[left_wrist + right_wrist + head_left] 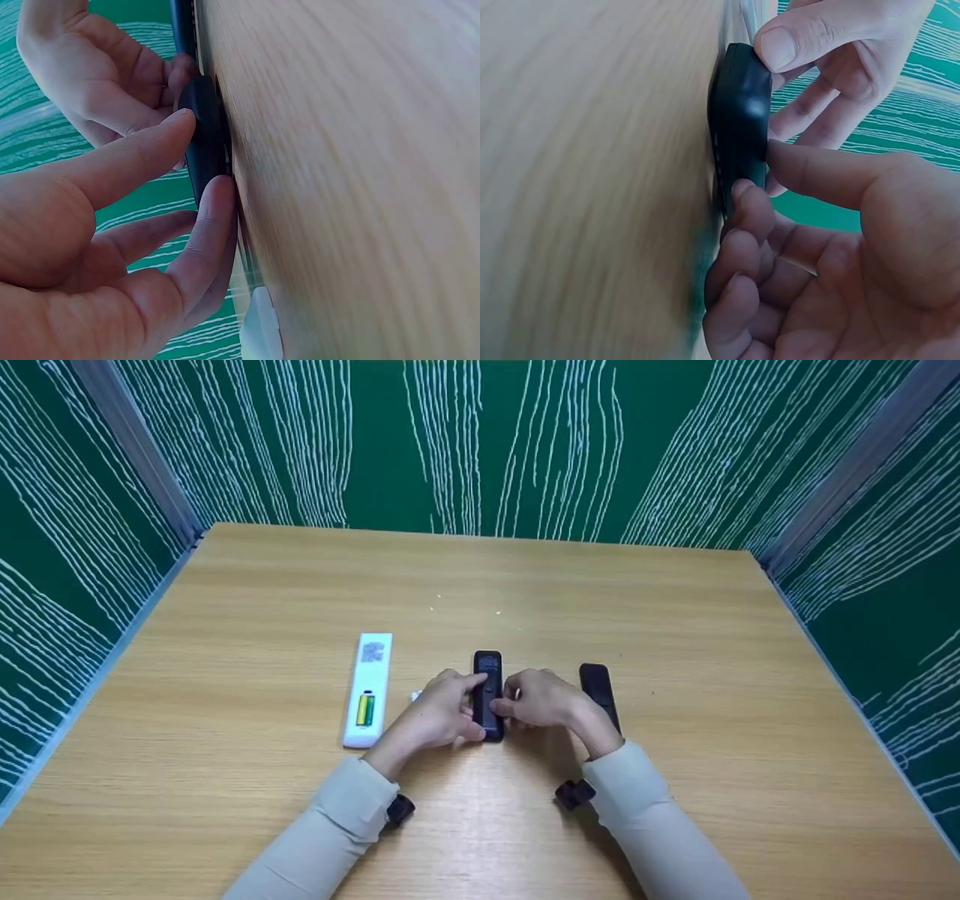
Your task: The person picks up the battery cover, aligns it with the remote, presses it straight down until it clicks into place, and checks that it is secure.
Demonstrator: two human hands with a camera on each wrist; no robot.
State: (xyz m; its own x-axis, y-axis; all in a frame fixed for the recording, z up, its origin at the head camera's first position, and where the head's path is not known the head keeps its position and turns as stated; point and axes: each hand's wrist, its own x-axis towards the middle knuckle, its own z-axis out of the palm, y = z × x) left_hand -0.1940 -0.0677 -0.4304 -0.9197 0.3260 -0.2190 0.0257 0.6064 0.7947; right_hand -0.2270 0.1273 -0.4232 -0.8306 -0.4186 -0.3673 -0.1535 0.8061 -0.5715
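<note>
A black remote control (489, 664) lies in the middle of the table, its labelled back facing up. My left hand (444, 706) holds it from the left, thumb at the near end and fingers along the side and back. From the right, my right hand (544, 699) grips its edge, the thumb on the back and the other fingers curled against the side. The right wrist view shows the black remote's (739, 112) glossy near end between both hands. In the left wrist view, fingers cover part of the remote (201, 150).
Left of my hands lies a white remote control (367, 671), its compartment showing green and yellow batteries (365, 709). Another black remote control (598, 684) is partly hidden behind my right wrist. A small white piece (416, 695) peeks out beside my left hand. White specks dot the table (315, 577).
</note>
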